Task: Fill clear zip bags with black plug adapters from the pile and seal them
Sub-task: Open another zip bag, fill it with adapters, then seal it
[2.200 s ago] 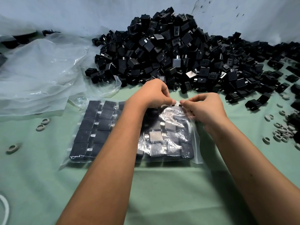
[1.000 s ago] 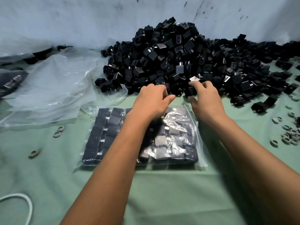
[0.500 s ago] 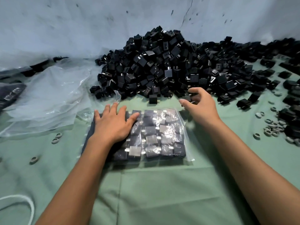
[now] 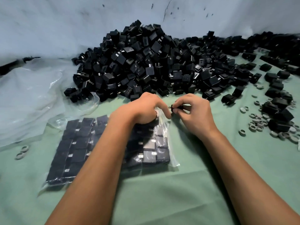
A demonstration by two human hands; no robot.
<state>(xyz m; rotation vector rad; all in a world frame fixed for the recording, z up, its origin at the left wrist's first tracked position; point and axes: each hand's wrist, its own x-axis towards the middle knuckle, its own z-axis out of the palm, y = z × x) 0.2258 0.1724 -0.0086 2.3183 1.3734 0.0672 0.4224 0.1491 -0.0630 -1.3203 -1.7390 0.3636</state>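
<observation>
From the head view, the left hand (image 4: 142,109) pinches the top edge of the clear plastic zip bag (image 4: 164,135), which lies flat on the green cloth (image 4: 162,192), packed with rows of black adapters. The right hand (image 4: 193,114) grips one small black plug adapter (image 4: 176,107) between thumb and fingertips just beside the bag's mouth, near the big heap of black square plug adapters (image 4: 154,65).

Near bench (image 4: 162,200) — bare green cloth, open passage. Far side blocked by adapter pile (image 4: 154,62); right edge by loose adapters and grey rings (image 4: 258,120); left by crumpled plastic sheeting (image 4: 29,98). Centre taken by filled zip bag (image 4: 78,148) — both forearms cross it.
</observation>
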